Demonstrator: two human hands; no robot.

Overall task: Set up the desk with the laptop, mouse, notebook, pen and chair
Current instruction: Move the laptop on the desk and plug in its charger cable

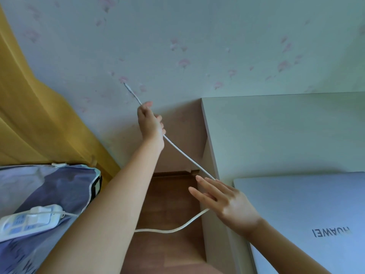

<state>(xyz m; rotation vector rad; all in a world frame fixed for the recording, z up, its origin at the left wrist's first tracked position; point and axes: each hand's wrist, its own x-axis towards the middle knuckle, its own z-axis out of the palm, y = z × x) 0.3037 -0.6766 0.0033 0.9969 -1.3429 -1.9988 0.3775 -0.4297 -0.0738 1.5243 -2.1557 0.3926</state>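
Observation:
A closed silver laptop [300, 210] lies on the pale desk [276, 135] at the right, its logo facing me. My left hand [151, 123] is raised in front of the wall, shut on a white charging cable [183, 153] near its plug end, which sticks up past the fist. The cable runs taut down to my right hand [223, 200], which is by the desk's left edge with fingers spread; the cable passes under its fingers and loops down towards the floor. Mouse, notebook, pen and chair are out of view.
A white power strip [29, 220] with a charger plugged in rests on a blue-grey bag [49, 190] at the lower left. A yellow curtain [39, 115] hangs at the left. Floral wallpaper is behind, and wooden floor [169, 204] shows between bag and desk.

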